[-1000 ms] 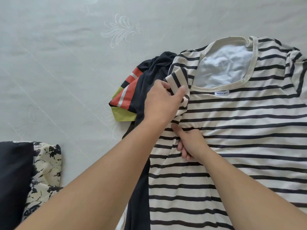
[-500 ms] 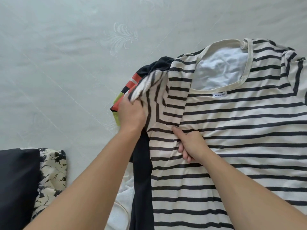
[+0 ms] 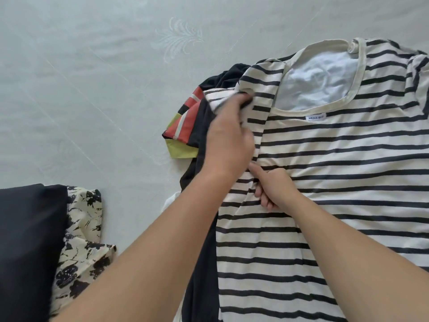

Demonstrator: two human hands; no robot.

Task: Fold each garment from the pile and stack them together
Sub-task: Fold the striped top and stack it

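Back over the shoulder comes the sleeve as the left hand [image 3: 228, 138] pinches it, just left of the neckline. Nearer, the right hand [image 3: 274, 189] bunches fabric below it. Striped shirt [image 3: 336, 182] lies flat on the bed [image 3: 92, 77], atop a dark garment [image 3: 202, 126].

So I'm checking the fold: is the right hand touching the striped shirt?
Touching. The head view shows the right hand resting on the striped shirt, fingers curled into its fabric.

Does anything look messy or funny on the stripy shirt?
Yes. The neckband is twisted into a small knot-like curl at the top of the striped shirt, and its sleeve is bunched up in the left hand.
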